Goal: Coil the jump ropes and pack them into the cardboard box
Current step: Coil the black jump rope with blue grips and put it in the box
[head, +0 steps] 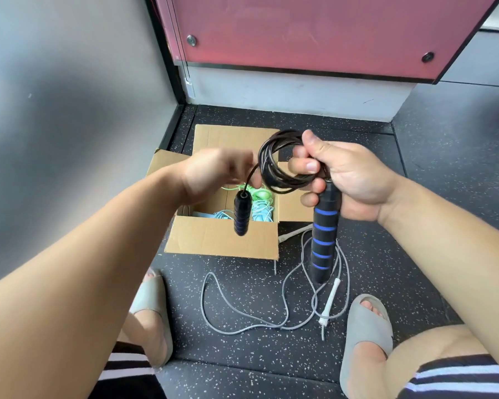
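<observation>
My right hand (343,177) grips a coil of black jump rope (274,162) together with one black handle with blue bands (324,240), which points down. My left hand (213,174), blurred, pinches the loose end of the same rope, and the second black handle (241,213) dangles from it. Both hands hover above an open cardboard box (222,237) on the floor. Inside the box lie green and light blue coiled ropes (257,201). An uncoiled grey jump rope (242,318) with a white handle (330,300) is sprawled on the floor in front of the box.
The floor is dark speckled rubber matting (257,375). My feet in grey slides (366,338) stand left and right of the grey rope. A grey wall (55,110) rises at the left, and a pink panel (314,30) with a white base stands behind the box.
</observation>
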